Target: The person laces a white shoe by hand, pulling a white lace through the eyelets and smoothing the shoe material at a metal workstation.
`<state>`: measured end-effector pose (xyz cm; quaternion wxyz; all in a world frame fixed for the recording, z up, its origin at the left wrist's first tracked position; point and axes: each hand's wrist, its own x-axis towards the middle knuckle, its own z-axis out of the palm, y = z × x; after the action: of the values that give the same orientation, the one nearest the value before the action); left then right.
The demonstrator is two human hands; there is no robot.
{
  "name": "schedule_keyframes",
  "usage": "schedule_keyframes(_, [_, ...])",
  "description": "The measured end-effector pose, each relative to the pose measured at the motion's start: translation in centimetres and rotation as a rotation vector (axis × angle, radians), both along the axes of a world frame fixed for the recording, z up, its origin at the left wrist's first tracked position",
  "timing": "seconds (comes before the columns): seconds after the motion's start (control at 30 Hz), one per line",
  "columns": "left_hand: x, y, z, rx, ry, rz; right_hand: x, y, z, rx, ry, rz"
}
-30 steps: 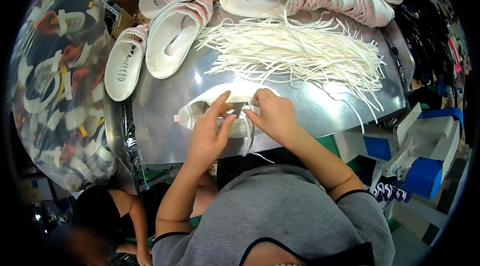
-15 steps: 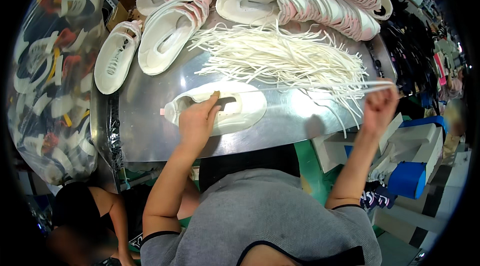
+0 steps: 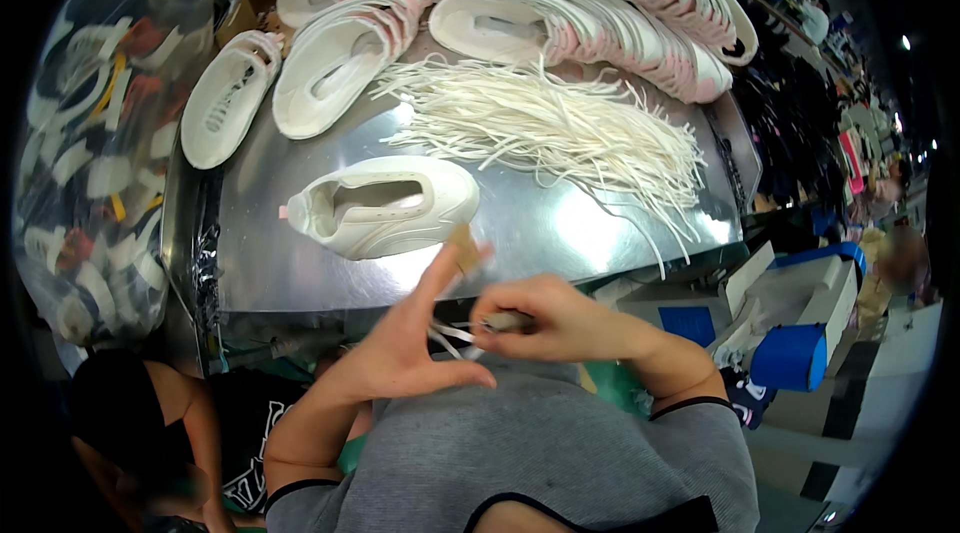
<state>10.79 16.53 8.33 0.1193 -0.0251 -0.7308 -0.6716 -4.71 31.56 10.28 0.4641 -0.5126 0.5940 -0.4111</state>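
A white shoe [image 3: 430, 221] lies on the metal table, its opening facing up and a small pink tab at its left end. In front of it, near the table's edge, my left hand [image 3: 395, 348] is open, thumb and fingers spread, with a tan wrap on one finger. My right hand [image 3: 570, 318] is closed beside it, gripping a white shoelace [image 3: 452, 333] that loops between the hands. Something small and greyish also shows at the right fingers; its kind is unclear. A heap of white shoelaces [image 3: 580, 128] lies beyond the shoe.
Rows of nested white-and-pink shoes [image 3: 590, 38] fill the table's far side; more stand at far left [image 3: 230, 103]. A clear bag of shoe pieces [image 3: 95, 163] rises at left. At right are a blue bin [image 3: 790, 358] and boxes. Another person's arm [image 3: 205, 443] is lower left.
My left hand has let go of the shoe and come toward me. My right hand has swung in from the far right, bringing the lace it had stretched out.
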Motion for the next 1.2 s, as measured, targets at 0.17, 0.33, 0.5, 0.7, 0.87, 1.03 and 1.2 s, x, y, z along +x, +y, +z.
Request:
schedule_keyframes(0.17, [9.1, -1.2, -10.2, 0.488, -0.514, 0.113, 2.9, -5.7, -4.5, 0.002, 0.086, -0.007])
schedule_keyframes(0.33, [25.7, -4.5, -30.7, -0.501, -0.936, 0.798, 3.0, -5.8, -8.5, 0.297, 0.169, -0.095])
schedule_keyframes(0.5, [33.0, -2.3, -45.5, -0.553, -1.61, 0.551, 1.3, -4.4, -9.4, 0.406, 0.206, -0.272])
schedule_keyframes(0.7, [19.2, -6.7, -38.3, -0.444, -1.203, 0.39, 0.9, -6.2, -7.4, 0.433, 0.21, -0.297])
schedule_keyframes(0.87, [8.5, -20.4, -31.0, -0.368, -0.41, 0.691, 2.7, -8.9, -6.4, 0.376, 0.247, -0.282])
schedule_keyframes(1.03, [7.7, -20.1, -37.6, -0.408, -0.409, 1.143, 2.4, -9.1, -4.8, 0.228, 0.47, -0.519])
schedule_keyframes(1.2, [12.9, -12.1, -41.6, -0.433, -0.49, 0.921, -3.2, -11.7, -5.6, 0.183, 0.595, -0.748])
